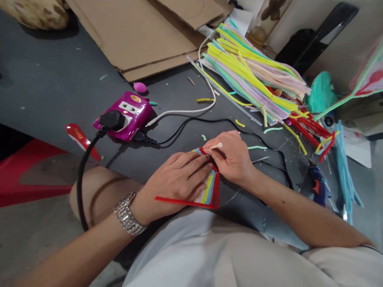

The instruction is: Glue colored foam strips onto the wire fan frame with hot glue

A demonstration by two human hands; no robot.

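Note:
A flat piece made of pipe cleaners [211, 186] in red, blue, yellow and pale stripes lies at the table's near edge, partly hidden under my fingers. One long red pipe cleaner [179, 201] runs from its lower corner out to the left. My left hand [175, 179], with a metal watch at the wrist, presses its fingers over the piece and holds it. At the far end of the piece, thumb and fingers of my right hand [235, 157] are pinched at its red edge. A short cream-coloured end [216, 146] sticks out between those fingers.
Left of my hands stands a purple power strip [131, 115] with black plugs. Black cable [221, 119] loops past my right hand. Bundles of pipe cleaners [251, 75] lie behind. A dark blue pliers-like tool [318, 183] lies at right, cardboard [143, 36] at the back.

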